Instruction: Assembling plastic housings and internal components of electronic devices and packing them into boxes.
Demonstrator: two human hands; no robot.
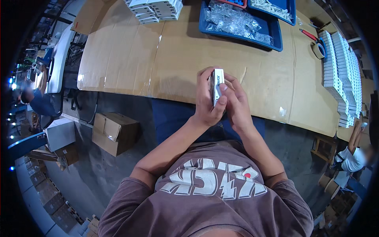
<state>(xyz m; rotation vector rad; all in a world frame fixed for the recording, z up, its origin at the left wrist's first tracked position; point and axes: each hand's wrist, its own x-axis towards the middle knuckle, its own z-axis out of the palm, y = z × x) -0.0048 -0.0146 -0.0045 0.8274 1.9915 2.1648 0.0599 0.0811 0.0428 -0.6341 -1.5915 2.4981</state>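
Observation:
Above the near edge of the cardboard-covered table [130, 67], both of my hands hold a small, narrow white box [219, 76] with dark print along its side. My left hand [204, 98] wraps the box from the left, its thumb near the lower end. From the other side, my right hand [237, 102] closes round it, the thumb pressed on the printed face. The box stands with its long side running away from me. Its underside and the fingers behind it are hidden.
A blue tray [281, 37] of clear plastic packets lies at the back, beside another of white pieces [270, 8]. White units [156, 10] are stacked back left. Rows of white boxes [341, 71], a tape roll [318, 50] and red-handled tool [308, 34] are right. People work at both sides.

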